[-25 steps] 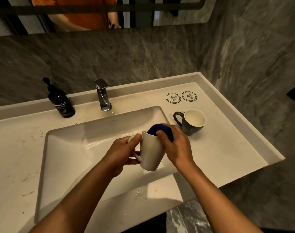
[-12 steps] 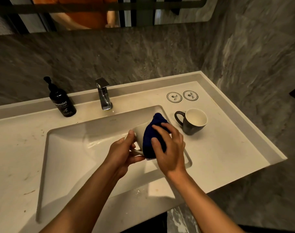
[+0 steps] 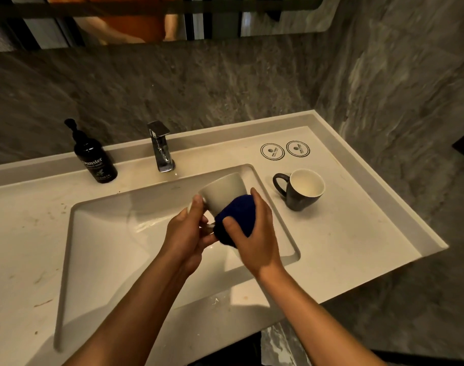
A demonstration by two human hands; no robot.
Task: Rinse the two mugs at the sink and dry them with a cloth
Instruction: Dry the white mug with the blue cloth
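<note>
A white mug point(image 3: 223, 194) is held tilted over the sink basin point(image 3: 106, 247), its base pointing away from me. My left hand point(image 3: 188, 231) grips it by the handle. My right hand point(image 3: 254, 233) presses a dark blue cloth point(image 3: 237, 219) against the mug's near end, covering its mouth. A second mug point(image 3: 302, 190), dark outside and white inside, stands upright on the counter to the right of the basin, its handle pointing left.
A chrome faucet point(image 3: 160, 147) stands behind the basin. A dark soap pump bottle point(image 3: 94, 155) sits at the back left. Two round coasters point(image 3: 285, 149) lie at the back right. Stone walls close off the back and right; the counter edge point(image 3: 384, 276) runs diagonally at right.
The white mug has turned from upright to tilted with its base away from me, and the cloth moved from its top rim down to the near end. The dark mug stayed put.
</note>
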